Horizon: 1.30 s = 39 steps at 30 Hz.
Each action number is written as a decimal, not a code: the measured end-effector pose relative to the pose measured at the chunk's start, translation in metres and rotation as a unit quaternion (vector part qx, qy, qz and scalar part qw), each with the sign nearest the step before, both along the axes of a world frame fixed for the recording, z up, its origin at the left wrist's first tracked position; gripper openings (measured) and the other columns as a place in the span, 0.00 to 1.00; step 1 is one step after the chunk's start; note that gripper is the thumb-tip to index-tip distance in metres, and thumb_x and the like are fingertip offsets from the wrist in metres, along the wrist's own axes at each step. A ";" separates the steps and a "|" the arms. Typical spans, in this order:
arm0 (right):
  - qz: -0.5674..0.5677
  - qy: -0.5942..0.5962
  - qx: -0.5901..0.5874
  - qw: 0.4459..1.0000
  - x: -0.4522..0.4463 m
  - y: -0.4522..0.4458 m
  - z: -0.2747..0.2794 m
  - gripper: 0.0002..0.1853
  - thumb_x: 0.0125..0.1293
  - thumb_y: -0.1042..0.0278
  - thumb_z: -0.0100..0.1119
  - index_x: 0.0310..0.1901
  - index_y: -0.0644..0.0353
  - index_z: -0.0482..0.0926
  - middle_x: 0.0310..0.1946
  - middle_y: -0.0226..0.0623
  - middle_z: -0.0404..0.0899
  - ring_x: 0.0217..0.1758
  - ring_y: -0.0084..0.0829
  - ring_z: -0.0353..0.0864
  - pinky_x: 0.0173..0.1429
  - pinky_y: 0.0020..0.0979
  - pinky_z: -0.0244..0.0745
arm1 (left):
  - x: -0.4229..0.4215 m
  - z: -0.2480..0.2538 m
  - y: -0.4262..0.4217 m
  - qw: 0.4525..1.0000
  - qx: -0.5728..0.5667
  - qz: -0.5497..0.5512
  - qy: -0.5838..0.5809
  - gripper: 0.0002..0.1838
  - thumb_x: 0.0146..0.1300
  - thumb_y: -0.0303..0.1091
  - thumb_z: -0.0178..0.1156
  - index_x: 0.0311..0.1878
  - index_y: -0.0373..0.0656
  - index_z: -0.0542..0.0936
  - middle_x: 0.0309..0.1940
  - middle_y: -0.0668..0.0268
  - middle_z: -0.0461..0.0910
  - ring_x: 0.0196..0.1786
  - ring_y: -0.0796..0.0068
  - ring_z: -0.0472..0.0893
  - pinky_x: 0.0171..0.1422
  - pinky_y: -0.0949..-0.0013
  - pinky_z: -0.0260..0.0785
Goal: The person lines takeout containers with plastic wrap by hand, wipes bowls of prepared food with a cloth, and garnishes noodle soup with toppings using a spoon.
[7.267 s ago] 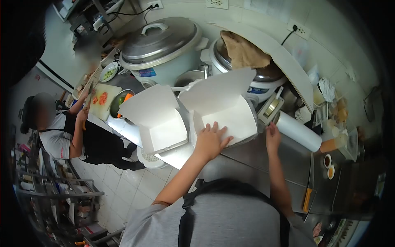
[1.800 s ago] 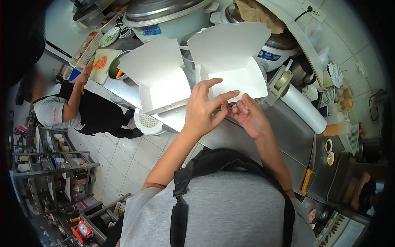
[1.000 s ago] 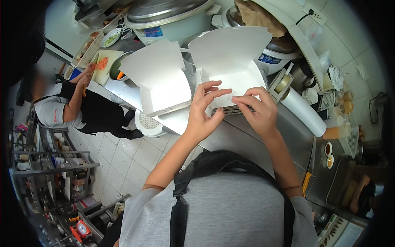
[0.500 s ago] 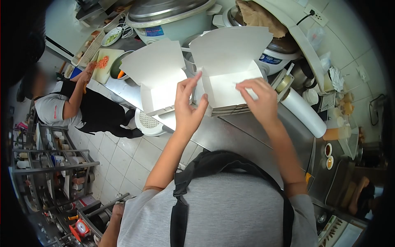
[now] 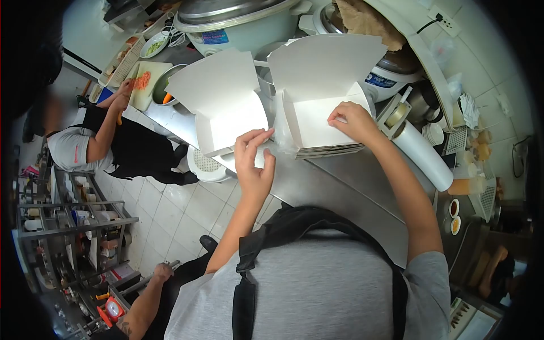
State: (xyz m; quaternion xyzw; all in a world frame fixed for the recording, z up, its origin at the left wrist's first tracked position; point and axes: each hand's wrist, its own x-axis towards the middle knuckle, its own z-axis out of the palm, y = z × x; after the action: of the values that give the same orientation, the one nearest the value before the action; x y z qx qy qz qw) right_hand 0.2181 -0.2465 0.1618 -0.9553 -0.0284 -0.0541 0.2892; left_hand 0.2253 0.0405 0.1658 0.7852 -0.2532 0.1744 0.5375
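Note:
Two white cardboard boxes stand side by side with their lids up: the left box (image 5: 229, 127) and the right box (image 5: 317, 116), which rests on a stack of flat layers. Over the inside of the right box is my right hand (image 5: 352, 122), its fingertips pinched together; anything between them is too small to make out. My left hand (image 5: 254, 164) is held in front of the gap between the boxes, fingers apart, with nothing in it. Clear plastic (image 5: 288, 136) shows along the left side of the right box.
Behind stand two rice cookers (image 5: 241, 28). To the right lie a film roll (image 5: 422, 156), a tape dispenser (image 5: 394, 116) and two sauce cups (image 5: 454, 208). At left a co-worker (image 5: 85, 141) holds a knife by a cutting board (image 5: 144, 96). Another person's arm (image 5: 147, 300) is at lower left.
My hands have moved apart, the right one over the right box and the left one toward the left box. The other person's arm has come further into view at lower left.

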 end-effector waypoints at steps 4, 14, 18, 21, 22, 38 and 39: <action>-0.001 0.026 0.014 1.000 0.005 -0.004 -0.003 0.06 0.56 0.66 0.64 0.32 0.58 0.83 0.31 0.38 0.82 0.39 0.34 0.81 0.45 0.33 0.75 | 0.005 -0.002 0.004 1.000 0.007 0.016 -0.006 0.22 0.49 0.17 0.55 0.50 0.42 0.81 0.47 0.58 0.75 0.52 0.61 0.75 0.58 0.63 0.66; -0.063 0.162 0.082 0.981 0.027 -0.012 -0.003 0.14 0.48 0.66 0.71 0.36 0.63 0.83 0.31 0.40 0.84 0.36 0.30 0.83 0.43 0.28 0.76 | 0.004 -0.003 -0.001 0.999 0.034 -0.004 0.018 0.26 0.50 0.16 0.57 0.55 0.42 0.77 0.50 0.58 0.74 0.56 0.63 0.73 0.63 0.64 0.63; -0.034 0.216 0.068 0.974 0.043 -0.019 -0.003 0.19 0.46 0.65 0.73 0.40 0.62 0.82 0.30 0.36 0.83 0.35 0.28 0.82 0.41 0.28 0.75 | 0.004 -0.005 -0.006 0.999 0.028 -0.019 0.035 0.26 0.49 0.17 0.57 0.56 0.41 0.76 0.51 0.58 0.73 0.57 0.62 0.72 0.63 0.63 0.63; 0.026 0.240 0.125 0.962 0.050 -0.032 -0.006 0.19 0.47 0.65 0.73 0.41 0.63 0.82 0.27 0.31 0.81 0.31 0.23 0.79 0.37 0.27 0.73 | 0.000 -0.003 -0.009 0.998 0.028 -0.032 0.037 0.26 0.49 0.17 0.58 0.55 0.40 0.75 0.51 0.57 0.73 0.57 0.60 0.72 0.64 0.62 0.62; 0.044 0.246 0.161 0.955 0.049 -0.036 -0.010 0.19 0.48 0.64 0.74 0.41 0.63 0.82 0.27 0.31 0.82 0.32 0.23 0.79 0.37 0.27 0.73 | -0.005 -0.003 -0.009 0.998 0.027 -0.035 0.043 0.25 0.50 0.17 0.58 0.55 0.40 0.75 0.51 0.57 0.73 0.57 0.59 0.72 0.64 0.62 0.62; 0.049 0.103 0.091 0.989 0.024 -0.027 -0.014 0.09 0.50 0.68 0.71 0.32 0.62 0.85 0.24 0.33 0.83 0.27 0.19 0.78 0.35 0.24 0.75 | -0.112 0.004 0.022 0.993 0.010 0.093 0.069 0.24 0.53 0.23 0.59 0.56 0.46 0.76 0.50 0.57 0.72 0.54 0.57 0.73 0.60 0.62 0.66; 0.055 0.096 0.088 0.990 0.024 -0.026 -0.013 0.09 0.50 0.67 0.71 0.32 0.62 0.85 0.24 0.32 0.83 0.27 0.19 0.78 0.35 0.24 0.74 | -0.119 0.006 0.025 0.992 0.018 0.107 0.064 0.24 0.53 0.23 0.59 0.56 0.46 0.76 0.50 0.57 0.72 0.54 0.57 0.73 0.59 0.62 0.66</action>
State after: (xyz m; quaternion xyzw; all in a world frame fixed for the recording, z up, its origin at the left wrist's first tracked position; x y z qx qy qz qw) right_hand 0.2419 -0.2724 0.1492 -0.9238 -0.0484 0.0514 0.3764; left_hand 0.1062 0.0660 0.1721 0.8269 -0.1362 0.1757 0.5166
